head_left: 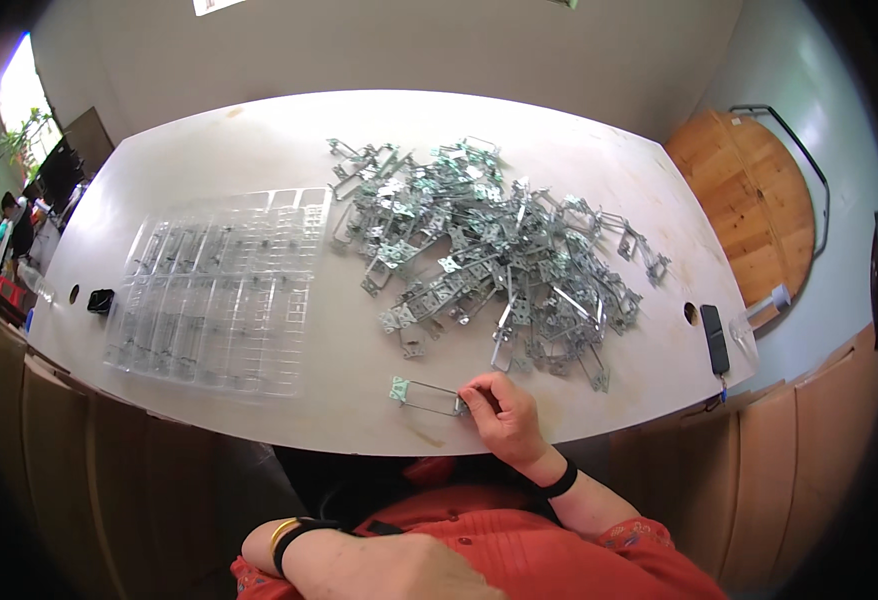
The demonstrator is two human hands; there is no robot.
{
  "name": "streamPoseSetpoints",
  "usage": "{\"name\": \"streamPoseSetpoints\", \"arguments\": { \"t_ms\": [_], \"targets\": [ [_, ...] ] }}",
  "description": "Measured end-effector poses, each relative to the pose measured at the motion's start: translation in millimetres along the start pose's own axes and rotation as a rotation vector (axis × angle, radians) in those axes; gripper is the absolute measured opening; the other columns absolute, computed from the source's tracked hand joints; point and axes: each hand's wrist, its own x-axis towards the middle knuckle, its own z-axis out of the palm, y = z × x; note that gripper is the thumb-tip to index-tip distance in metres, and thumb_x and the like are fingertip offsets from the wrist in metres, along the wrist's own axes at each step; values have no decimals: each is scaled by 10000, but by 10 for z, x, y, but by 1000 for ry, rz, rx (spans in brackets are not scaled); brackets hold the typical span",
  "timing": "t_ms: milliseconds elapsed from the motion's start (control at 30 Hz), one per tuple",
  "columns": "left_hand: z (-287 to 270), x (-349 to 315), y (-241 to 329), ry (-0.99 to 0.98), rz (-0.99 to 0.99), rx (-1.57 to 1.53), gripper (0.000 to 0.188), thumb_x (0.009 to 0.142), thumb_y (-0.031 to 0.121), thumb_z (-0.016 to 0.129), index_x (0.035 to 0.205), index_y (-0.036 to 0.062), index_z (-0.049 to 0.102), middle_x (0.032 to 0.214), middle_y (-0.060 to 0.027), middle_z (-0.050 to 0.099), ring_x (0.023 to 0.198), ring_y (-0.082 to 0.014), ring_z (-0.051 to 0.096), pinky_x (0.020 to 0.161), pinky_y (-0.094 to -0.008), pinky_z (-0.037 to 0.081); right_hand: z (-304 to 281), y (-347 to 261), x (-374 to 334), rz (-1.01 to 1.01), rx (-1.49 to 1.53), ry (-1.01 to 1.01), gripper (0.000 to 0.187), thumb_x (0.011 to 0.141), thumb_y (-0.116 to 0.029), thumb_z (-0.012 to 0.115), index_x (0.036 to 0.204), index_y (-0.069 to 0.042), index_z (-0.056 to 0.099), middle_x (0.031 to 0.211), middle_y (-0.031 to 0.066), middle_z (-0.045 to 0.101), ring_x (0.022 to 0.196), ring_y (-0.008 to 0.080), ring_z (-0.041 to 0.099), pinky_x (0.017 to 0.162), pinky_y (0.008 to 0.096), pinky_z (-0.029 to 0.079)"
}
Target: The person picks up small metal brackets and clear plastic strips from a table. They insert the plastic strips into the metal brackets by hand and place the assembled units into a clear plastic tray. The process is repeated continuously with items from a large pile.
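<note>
Near the table's front edge, my right hand (504, 415) pinches one end of a small metal bracket frame (429, 392). The frame is long and narrow, with thin side bars and a pale greenish plate at its left end. Close to my body, my left hand (429, 572) is folded across at the bottom of the view; its fingers are hidden. Beyond the right hand spreads a large tangled heap of similar metal bracket frames (479, 250). To the left lies a clear plastic compartment tray (304, 290), with several dark metal pieces showing in its slots.
The white table (259, 140) has a cable hole on each side. A dark phone-like device (715, 340) lies at its right edge, a small black object (102, 301) at its left. A round wooden tabletop (739, 200) leans by the right wall. Brown panels flank me below.
</note>
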Motion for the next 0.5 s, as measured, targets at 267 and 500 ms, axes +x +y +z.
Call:
{"name": "streamPoseSetpoints", "arguments": {
  "t_ms": [267, 500],
  "targets": [
    [272, 186, -294, 2, 64, -52, 447, 1074, 299, 631, 1424, 21, 628, 1133, -215, 704, 865, -402, 699, 747, -459, 560, -25, 59, -82, 110, 33, -14, 73, 1063, -91, 716, 1011, -49, 688, 826, 15, 644, 722, 103, 584, 657, 282, 487],
    [472, -8, -412, 40, 201, -93, 325, 1085, 253, 639, 1317, 30, 686, 1144, -205, 713, 972, -392, 687, 886, -469, 547, -5, 34, -63, 106, 103, -46, 92, 1095, -121, 684, 1044, -46, 669, 849, -7, 678, 697, 52, 566, 644, 228, 462]
  ]
}}
